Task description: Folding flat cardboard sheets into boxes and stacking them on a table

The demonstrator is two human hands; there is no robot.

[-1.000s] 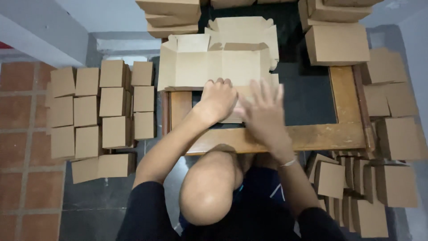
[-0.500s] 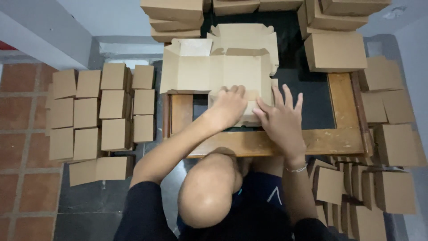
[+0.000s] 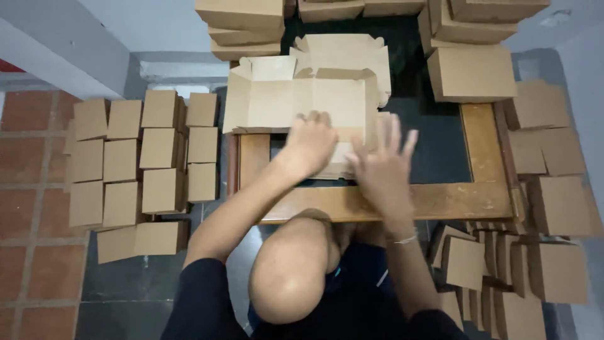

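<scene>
A flat, partly folded brown cardboard box blank (image 3: pixel 296 94) lies on the wooden-framed table (image 3: pixel 478 195) with a dark top. My left hand (image 3: pixel 311 141) rests with curled fingers on the blank's near edge, pressing a flap down. My right hand (image 3: pixel 382 165) is spread flat, fingers apart, over the blank's near right corner. A second unfolded blank (image 3: pixel 352 53) lies behind the first one. A person's head and dark shirt fill the bottom middle.
Several folded brown boxes (image 3: pixel 141 157) stand in rows on the floor at the left. More boxes (image 3: pixel 472 72) are stacked at the back and right of the table, and others (image 3: pixel 503 264) sit at the lower right. Red floor tiles (image 3: pixel 25 220) lie at far left.
Both hands have shifted slightly forward on the blank; the right hand has spread flat and moved a little right, and the left hand has curled over the near flap.
</scene>
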